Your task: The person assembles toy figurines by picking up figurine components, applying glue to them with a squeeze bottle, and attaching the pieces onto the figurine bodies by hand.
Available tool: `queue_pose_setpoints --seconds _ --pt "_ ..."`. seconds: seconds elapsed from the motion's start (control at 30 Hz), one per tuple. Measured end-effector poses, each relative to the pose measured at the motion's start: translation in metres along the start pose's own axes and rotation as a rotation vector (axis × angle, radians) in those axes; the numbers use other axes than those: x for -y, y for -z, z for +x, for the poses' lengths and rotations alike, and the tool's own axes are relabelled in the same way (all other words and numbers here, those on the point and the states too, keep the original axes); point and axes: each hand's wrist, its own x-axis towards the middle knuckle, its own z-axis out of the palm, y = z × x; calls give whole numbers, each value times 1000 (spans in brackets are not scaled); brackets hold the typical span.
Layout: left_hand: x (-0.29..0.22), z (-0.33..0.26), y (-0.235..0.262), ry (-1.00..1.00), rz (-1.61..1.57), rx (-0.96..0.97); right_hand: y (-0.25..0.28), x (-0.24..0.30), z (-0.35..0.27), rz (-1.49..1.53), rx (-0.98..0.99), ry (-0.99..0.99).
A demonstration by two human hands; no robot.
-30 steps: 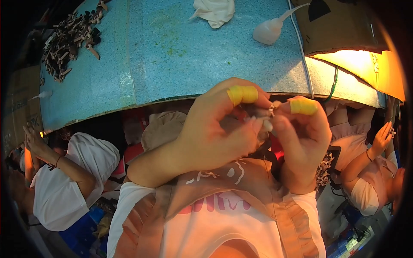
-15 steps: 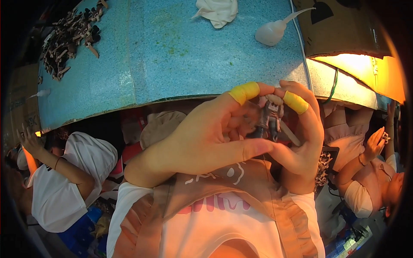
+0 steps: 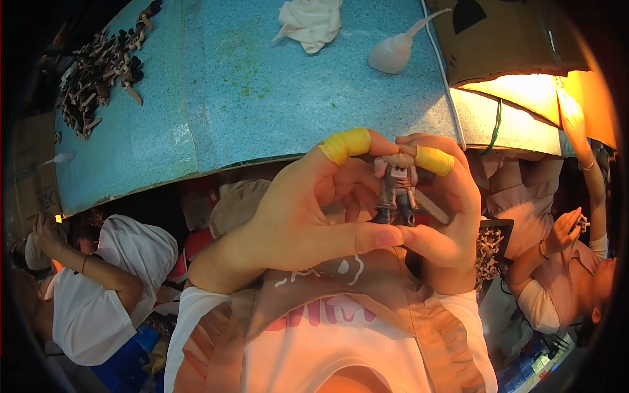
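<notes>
Blue table ahead; left hand and right hand pinch a figurine between thumbs and forefingers (feet thumbward).

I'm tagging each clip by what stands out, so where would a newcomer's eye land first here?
Probably on the small dark-and-pale figurine, held between the left hand and right hand on the person's side of the blue table. Bright yellow finger wraps, one on each hand, flank its top. Next might come the pile of small parts at the table's far left.
</notes>
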Motion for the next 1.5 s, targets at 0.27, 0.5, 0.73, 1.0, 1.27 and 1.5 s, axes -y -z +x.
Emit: queue_pose_setpoints --seconds 0.27,0.5,0.73,1.0,1.27,1.5 --pt "1 0 -2 -6 -46 7 -8 4 -4 174 -72 -70" --pt "9 3 1 -202 89 120 -16 14 -6 646 -97 -347" --pt "-3 3 -3 33 -199 1 -11 6 6 -591 -101 203" --pt "2 4 3 5 -210 51 -19 5 5 -716 -141 290" --pt "4 3 -1 16 -183 -56 -23 5 5 -705 -150 292" --pt "4 4 -1 19 -166 -56 -23 13 4 -676 -71 229"
